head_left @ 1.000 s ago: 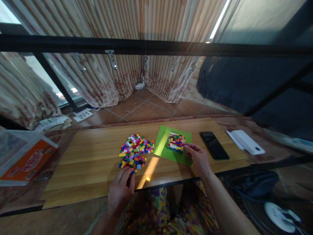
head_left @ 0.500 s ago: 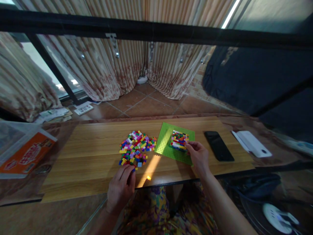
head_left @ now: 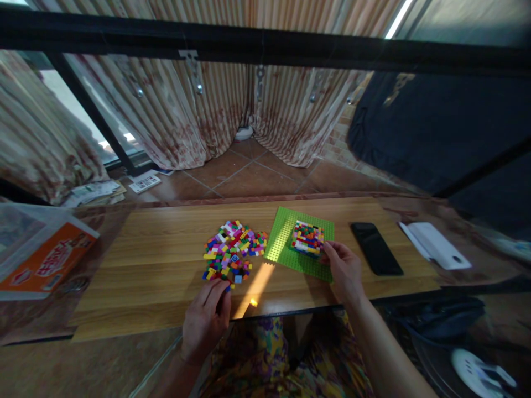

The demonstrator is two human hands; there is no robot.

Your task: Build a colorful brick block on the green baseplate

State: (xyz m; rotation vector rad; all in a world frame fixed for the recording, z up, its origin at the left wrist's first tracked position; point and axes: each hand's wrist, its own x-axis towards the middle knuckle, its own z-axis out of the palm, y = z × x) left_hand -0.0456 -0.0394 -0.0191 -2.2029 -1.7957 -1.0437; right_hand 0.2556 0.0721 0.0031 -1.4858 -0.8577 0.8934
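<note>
A square green baseplate [head_left: 280, 249] carries a low block of many-coloured toy bricks [head_left: 307, 237] stacked in layers. At the block's right side, my right hand [head_left: 345, 269] has its thumb and fingertips pinched together close against it; whatever lies between them is hidden. To the left spreads a loose pile of small toy bricks [head_left: 232, 249] in many colours. My left hand [head_left: 207, 312] is at the pile's near edge, fingers closed, with a small blue toy brick [head_left: 228, 288] at the fingertips.
A black phone [head_left: 376, 249] lies right of the baseplate on the wooden table [head_left: 153, 260]. Beyond it is a white flat object [head_left: 435, 245]. At the far left stands a clear plastic tub [head_left: 50, 254] with an orange label. A dark bar [head_left: 257, 44] crosses above.
My right hand has shifted slightly right along the edge of the brick block. My left hand has stayed by the pile. The whole view has moved a little.
</note>
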